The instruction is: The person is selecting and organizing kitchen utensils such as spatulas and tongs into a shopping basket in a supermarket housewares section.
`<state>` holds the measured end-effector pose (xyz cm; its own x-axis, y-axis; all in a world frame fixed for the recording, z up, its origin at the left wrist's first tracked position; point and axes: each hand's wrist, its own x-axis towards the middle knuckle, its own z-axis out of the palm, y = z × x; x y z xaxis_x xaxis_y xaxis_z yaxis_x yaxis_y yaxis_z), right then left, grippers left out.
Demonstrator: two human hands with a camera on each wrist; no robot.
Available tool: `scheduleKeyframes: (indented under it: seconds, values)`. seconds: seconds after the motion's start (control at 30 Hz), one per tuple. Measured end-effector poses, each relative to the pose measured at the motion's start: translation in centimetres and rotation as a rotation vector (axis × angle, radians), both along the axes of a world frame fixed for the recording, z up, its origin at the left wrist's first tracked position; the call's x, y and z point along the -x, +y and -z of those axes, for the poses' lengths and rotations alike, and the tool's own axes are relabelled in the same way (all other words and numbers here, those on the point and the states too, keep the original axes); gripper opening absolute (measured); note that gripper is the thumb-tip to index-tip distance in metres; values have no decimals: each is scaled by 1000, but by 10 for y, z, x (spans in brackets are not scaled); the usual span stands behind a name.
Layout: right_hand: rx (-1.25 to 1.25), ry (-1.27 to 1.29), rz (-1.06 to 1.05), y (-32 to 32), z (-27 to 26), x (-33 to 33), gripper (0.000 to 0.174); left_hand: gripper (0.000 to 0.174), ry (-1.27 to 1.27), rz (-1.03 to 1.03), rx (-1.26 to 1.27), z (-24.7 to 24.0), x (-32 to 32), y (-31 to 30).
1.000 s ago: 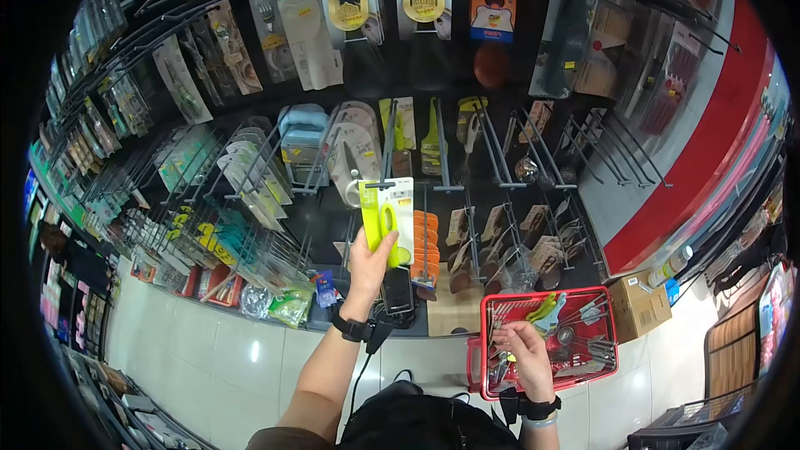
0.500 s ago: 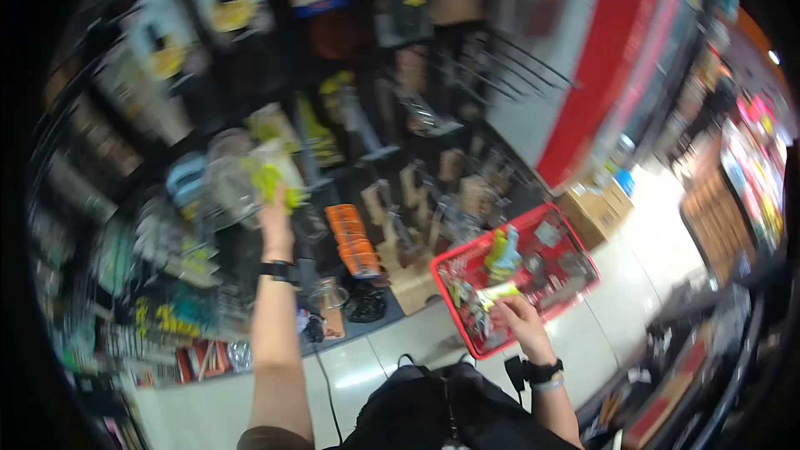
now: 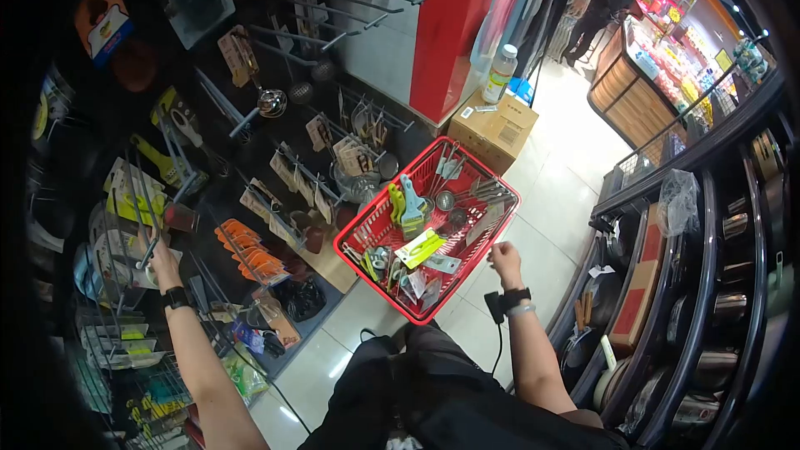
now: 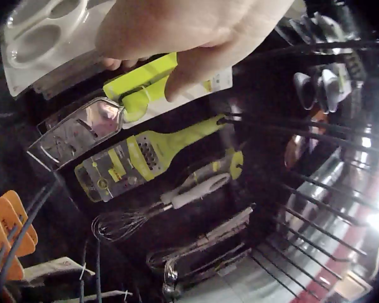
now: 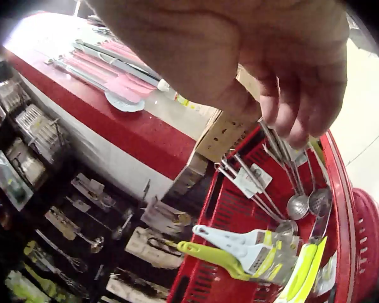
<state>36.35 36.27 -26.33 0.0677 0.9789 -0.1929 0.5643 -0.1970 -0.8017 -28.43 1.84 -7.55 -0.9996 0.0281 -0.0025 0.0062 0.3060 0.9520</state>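
Note:
The left hand point(image 3: 162, 265) is at the rack, by a green-handled utensil on a white card point(image 3: 137, 200). The left wrist view shows this hand point(image 4: 196, 38) with its thumb over the green handle point(image 4: 137, 101) and fingers partly hidden behind, gripping the package. A red basket point(image 3: 343, 243) stands on the floor, holding a bright green utensil on a card point(image 3: 420, 247), light-blue and green handled tools and metal ladles. Beside the basket's right edge hangs the right hand point(image 3: 506, 267), empty, fingers loosely curled; the right wrist view shows it point(image 5: 259, 63) above the basket.
Orange packaged items point(image 3: 242, 246), a green grater point(image 4: 153, 154) and a whisk point(image 4: 129, 221) hang on the rack. Behind the basket, a cardboard box point(image 3: 493, 129) carries a bottle point(image 3: 500, 75). Shelves of pans point(image 3: 667, 283) stand at the right; a person is in the distance.
The head view has turned to the right. The right hand has let go of the green packaged utensil in the basket and moved off to its right. The left hand remains at the rack.

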Motion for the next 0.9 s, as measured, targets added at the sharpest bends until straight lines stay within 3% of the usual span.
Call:
scheduleKeyframes:
  seconds: [0.03, 0.13, 0.3, 0.4, 0.5, 0.6, 0.63, 0.67, 0.73, 0.77, 0.8, 0.87, 0.9]
  values:
    - [-18, -77, 27, 16, 5, -2, 29, 50, 168, 108, -173, -12, -37, 11]
    - [65, -137, 106, 55, -1, 8, 33, 48, 180, 165, -233, 9, -61, -15]
    - [-27, -449, 49, 103, 0, 25, 34, 43, 48, 294, -118, -8, -155, -23]
    - [170, -391, 113, 122, 28, 23, 34, 37, 0, 296, -133, -11, -193, -18]
    - [233, -428, 4, 126, 45, 18, 29, 35, -11, 318, -118, -10, -214, -14]
    - [247, -410, 55, 112, 24, 26, 24, 35, -27, 391, -76, -2, -224, -6]
    - [93, -452, 49, 100, 14, 30, 23, 34, -43, 403, -50, -6, -234, 4]
    - [90, -450, 52, 97, 14, 28, 23, 32, -71, 418, -86, -11, -245, 16]
    - [377, -73, 43, 93, 15, 24, 28, 31, -77, 545, -91, -5, -260, 32]
    - [358, 129, 91, 79, -1, 30, 30, 29, -78, 577, -83, -1, -263, 37]
    - [352, 131, 89, 67, -20, 35, 30, 27, -77, 607, -75, 3, -267, 41]
    - [376, 469, -30, 42, -61, 44, 22, 28, -50, 813, 57, 10, -296, 75]
    - [365, 502, -52, 28, -86, 54, 23, 30, -30, 899, 116, 13, -307, 88]
